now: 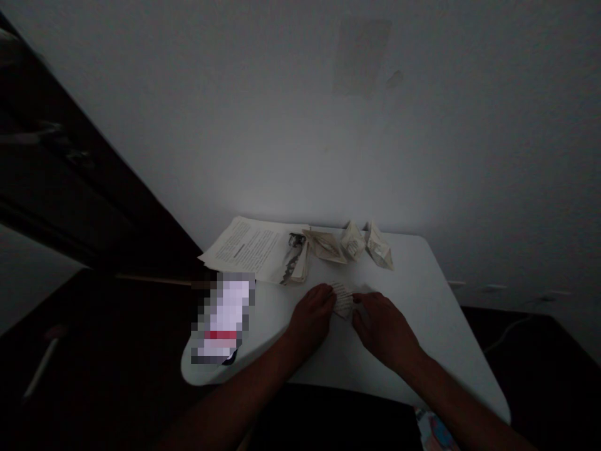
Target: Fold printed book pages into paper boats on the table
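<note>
Below the front edge of the white tabletop (422, 313), toward its right front corner, shows a colourful patterned item (436, 431). By the left front corner lies a phone-like device (224, 319), its surface blurred into blocks. Farther in, around the middle of the tabletop, sits a small folded paper (343, 297) with printed lines. The left hand (313, 310) covers its left side, and the right hand (381, 322) meets its right edge with the fingertips — the hands stand apart, the paper between them; I cannot tell whether either is clamped on it. Near the back left corner lies a stack of printed sheets (253, 247). Beside it, along the back edge, stand three folded paper shapes (353, 242) — the leftmost touching the stack. Beyond rises a pale wall (263, 138).
</note>
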Tool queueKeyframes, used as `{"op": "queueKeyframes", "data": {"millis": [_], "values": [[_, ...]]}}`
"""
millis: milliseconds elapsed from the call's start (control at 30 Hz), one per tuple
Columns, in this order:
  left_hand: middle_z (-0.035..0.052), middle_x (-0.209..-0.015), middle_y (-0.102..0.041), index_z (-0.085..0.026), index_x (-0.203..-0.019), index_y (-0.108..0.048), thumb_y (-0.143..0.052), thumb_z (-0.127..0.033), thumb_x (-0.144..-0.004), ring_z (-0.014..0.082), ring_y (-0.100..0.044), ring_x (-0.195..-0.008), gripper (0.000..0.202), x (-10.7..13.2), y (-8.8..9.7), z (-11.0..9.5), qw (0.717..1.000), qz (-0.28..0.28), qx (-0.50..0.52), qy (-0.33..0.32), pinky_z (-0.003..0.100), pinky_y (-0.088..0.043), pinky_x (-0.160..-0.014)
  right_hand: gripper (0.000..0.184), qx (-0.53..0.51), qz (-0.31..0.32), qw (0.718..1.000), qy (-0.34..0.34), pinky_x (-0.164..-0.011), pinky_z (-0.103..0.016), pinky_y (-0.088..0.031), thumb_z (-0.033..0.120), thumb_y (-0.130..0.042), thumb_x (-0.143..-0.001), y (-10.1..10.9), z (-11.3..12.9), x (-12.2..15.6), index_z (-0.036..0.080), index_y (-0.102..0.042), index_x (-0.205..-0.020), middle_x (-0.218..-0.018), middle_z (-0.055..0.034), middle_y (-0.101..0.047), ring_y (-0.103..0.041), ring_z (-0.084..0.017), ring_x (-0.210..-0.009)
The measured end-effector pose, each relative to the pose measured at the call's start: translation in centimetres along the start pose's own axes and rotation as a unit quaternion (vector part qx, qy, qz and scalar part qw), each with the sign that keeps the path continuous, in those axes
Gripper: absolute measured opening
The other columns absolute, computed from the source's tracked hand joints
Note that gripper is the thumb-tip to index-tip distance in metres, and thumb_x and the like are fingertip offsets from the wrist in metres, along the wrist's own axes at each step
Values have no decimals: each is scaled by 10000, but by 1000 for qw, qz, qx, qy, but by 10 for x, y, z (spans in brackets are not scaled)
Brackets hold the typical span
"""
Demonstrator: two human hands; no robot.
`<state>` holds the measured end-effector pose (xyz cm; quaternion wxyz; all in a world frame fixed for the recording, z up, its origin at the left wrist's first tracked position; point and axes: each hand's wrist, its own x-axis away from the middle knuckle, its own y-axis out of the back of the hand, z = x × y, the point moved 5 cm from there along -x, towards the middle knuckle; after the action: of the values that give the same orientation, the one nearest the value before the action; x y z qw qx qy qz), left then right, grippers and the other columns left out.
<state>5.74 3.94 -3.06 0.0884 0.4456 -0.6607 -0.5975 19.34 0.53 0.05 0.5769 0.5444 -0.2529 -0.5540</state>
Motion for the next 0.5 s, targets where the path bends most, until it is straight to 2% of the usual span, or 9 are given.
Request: {"op": "queueKeyframes", "data": {"millis": [67,167,333,500], "values": [[116,-1122,-562,-122,-1066,-577,-444,-107,-842,207,-501,-1071,260,0,1,0,1000,6,0,5,348,-453,-936,314,-7,-7,999,36,-917,-421,-439,199,-452,-833,-2,-2,-8,113,-535,-1123,-1089,-134,-614,-539,-246,-1025],[103,-1102,-577,-143,-1044,-588,-443,-120,-849,202,-507,-1047,244,-1,3,1,1000,6,-3,6,353,-446,-919,361,-33,23,997,68,-961,-414,-418,135,-435,-818,-13,-2,-18,106,-511,-1170,-1172,-139,-582,-508,-237,-1093],[69,-1274,-515,-168,-1108,-549,-447,-118,-831,227,-438,-1150,299,-7,4,3,999,41,-28,5,396,-384,-942,412,-65,43,996,40,-921,-400,-449,114,-428,-812,-23,-1,-25,112,-476,-1222,-1088,-133,-604,-519,-229,-1022],[54,-1253,-538,-180,-1054,-566,-445,-155,-848,217,-490,-1027,240,-10,12,4,995,74,-62,-8,396,-384,-871,412,-50,55,997,11,-907,-388,-450,125,-443,-811,-22,0,-26,101,-490,-1220,-1063,-133,-607,-502,-238,-998]]}}
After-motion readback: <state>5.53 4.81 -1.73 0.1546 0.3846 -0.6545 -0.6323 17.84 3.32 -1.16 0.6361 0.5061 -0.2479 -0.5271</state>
